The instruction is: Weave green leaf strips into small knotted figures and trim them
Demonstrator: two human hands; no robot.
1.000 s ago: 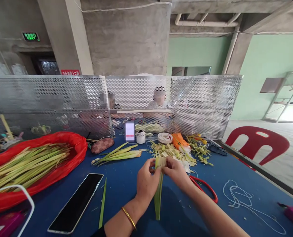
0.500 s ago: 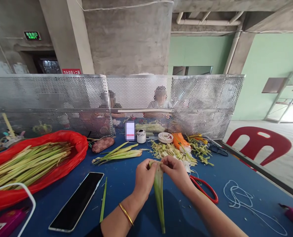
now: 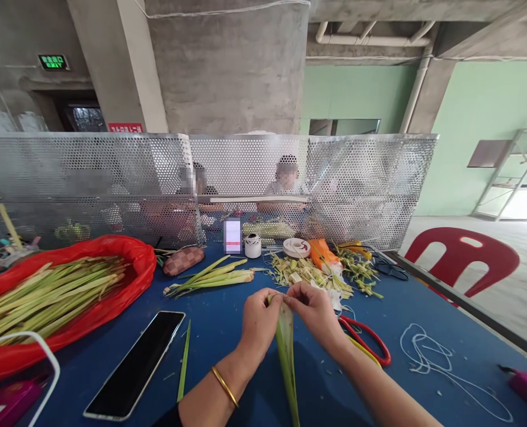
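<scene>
My left hand (image 3: 258, 323) and my right hand (image 3: 315, 311) both pinch the top of a long green leaf strip (image 3: 287, 362) above the blue table (image 3: 227, 332). The strip hangs down toward me between my wrists, narrowing to a point. A gold bangle (image 3: 224, 385) sits on my left wrist. Red-handled scissors (image 3: 370, 344) lie just right of my right hand. A heap of cut leaf scraps (image 3: 310, 273) lies beyond my hands.
A red bag of long green leaves (image 3: 54, 293) fills the left. A dark phone (image 3: 136, 363) lies near it, with a loose leaf sliver (image 3: 184, 359) beside. A leaf bundle (image 3: 212, 277), white string (image 3: 441, 359), perforated metal screen (image 3: 334, 184) and red chair (image 3: 465, 258) are around. Two people sit behind the screen.
The leaf strip has turned from folded and upright in my fingers to hanging longer and lower toward me. My hands have stayed at its top, pressed a little closer together.
</scene>
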